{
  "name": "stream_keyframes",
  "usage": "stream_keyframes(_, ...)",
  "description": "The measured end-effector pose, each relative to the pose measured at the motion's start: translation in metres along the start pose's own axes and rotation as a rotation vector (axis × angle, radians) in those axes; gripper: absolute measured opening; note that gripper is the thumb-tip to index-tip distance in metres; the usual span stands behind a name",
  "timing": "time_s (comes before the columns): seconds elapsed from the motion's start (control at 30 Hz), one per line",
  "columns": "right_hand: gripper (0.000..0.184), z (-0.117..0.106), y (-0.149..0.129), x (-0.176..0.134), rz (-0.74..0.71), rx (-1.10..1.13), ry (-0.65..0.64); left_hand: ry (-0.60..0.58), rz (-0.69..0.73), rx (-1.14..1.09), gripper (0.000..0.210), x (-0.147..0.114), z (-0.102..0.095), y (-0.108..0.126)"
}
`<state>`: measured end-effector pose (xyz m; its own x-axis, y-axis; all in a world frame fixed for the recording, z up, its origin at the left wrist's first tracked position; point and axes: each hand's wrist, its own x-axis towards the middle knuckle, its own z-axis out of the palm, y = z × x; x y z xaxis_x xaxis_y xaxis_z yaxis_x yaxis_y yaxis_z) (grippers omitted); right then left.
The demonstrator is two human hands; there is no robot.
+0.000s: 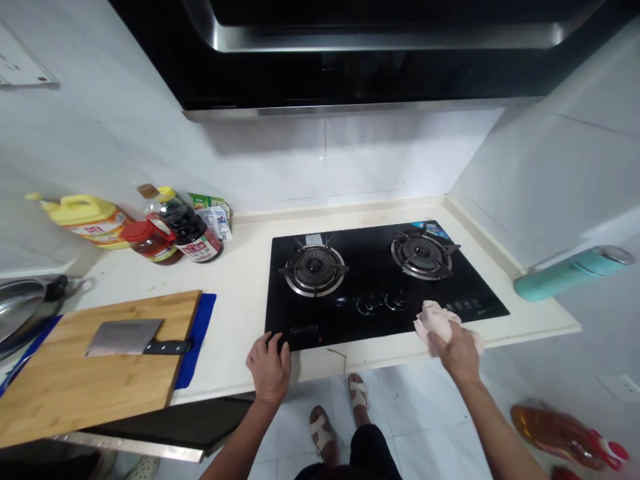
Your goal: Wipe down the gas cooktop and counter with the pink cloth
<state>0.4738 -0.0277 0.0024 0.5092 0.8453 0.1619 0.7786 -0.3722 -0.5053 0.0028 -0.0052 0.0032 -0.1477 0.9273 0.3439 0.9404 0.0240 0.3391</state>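
A black glass gas hob (360, 273) with two round burners is set into the white worktop. My right hand (457, 353) grips a crumpled pale pink cloth (435, 321), pressed at the hob's front edge towards the right. At the front left corner of the hob rests my left hand (270, 367), holding nothing, with its fingers apart and their tips by the glass edge. Between the hands, a thin greenish strip (339, 353) lies on the worktop's front border. Control knobs (383, 303) sit in the middle of the glass.
To the left, a cleaver (130, 337) lies on a wooden chopping board (65, 393). Sauce bottles (193, 233) and a yellow jug (87, 217) stand behind it. A turquoise flask (570, 273) stands at the right end. A range hood (350, 80) hangs above the hob.
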Motion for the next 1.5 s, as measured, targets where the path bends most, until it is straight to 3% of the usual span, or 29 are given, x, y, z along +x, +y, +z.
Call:
stream_keyframes(0.13,0.051,0.049,-0.071,-0.051,-0.134,0.097,-0.137,-0.014,0.003,-0.022,0.036,0.001,0.000,0.000)
stream_keyframes(0.23,0.049,0.070,-0.132,-0.088,-0.193,0.242,-0.257,-0.018,-0.004,-0.037,0.034,0.000,-0.001,-0.001)
stream_keyframes(0.37,0.057,0.072,-0.179,-0.101,-0.080,0.469,-0.424,-0.003,0.012,-0.103,0.032,-0.007,-0.002,-0.004)
stream_keyframes(0.47,0.057,0.055,-0.194,-0.079,-0.133,0.536,-0.379,0.010,0.019,-0.153,0.030,-0.014,0.000,-0.005)
stream_keyframes(0.57,0.054,0.040,-0.204,-0.048,-0.266,0.441,-0.263,0.023,0.024,-0.190,0.028,-0.019,0.003,-0.002)
stream_keyframes(0.67,0.054,0.037,-0.209,-0.028,-0.362,0.213,-0.243,0.039,0.044,-0.223,0.027,-0.024,0.003,0.002)
stream_keyframes(0.77,0.067,0.043,-0.209,-0.031,-0.457,0.023,-0.203,0.061,0.050,-0.259,0.027,-0.033,0.001,0.004)
stream_keyframes(0.8,0.063,0.047,-0.208,-0.036,-0.514,0.015,-0.205,0.068,0.046,-0.272,0.027,-0.036,0.001,0.003)
stream_keyframes(0.9,0.036,0.062,-0.210,-0.058,-0.732,0.082,-0.351,0.085,0.033,-0.304,0.027,-0.046,-0.001,0.002)
stream_keyframes(1.0,0.028,0.081,-0.219,-0.075,-0.868,0.077,-0.515,0.085,0.026,-0.310,0.026,-0.050,-0.001,0.002)
stream_keyframes(1.17,0.034,0.099,-0.221,-0.083,-0.962,-0.092,-0.592,0.076,0.004,-0.323,0.026,-0.049,-0.001,-0.001)
stream_keyframes(1.37,0.036,0.085,-0.185,-0.089,-1.008,0.048,-0.697,0.120,-0.019,-0.390,0.025,-0.054,0.001,-0.003)
stream_keyframes(1.5,0.037,0.077,-0.175,-0.091,-0.925,0.103,-0.723,0.135,-0.033,-0.407,0.025,-0.057,0.003,-0.003)
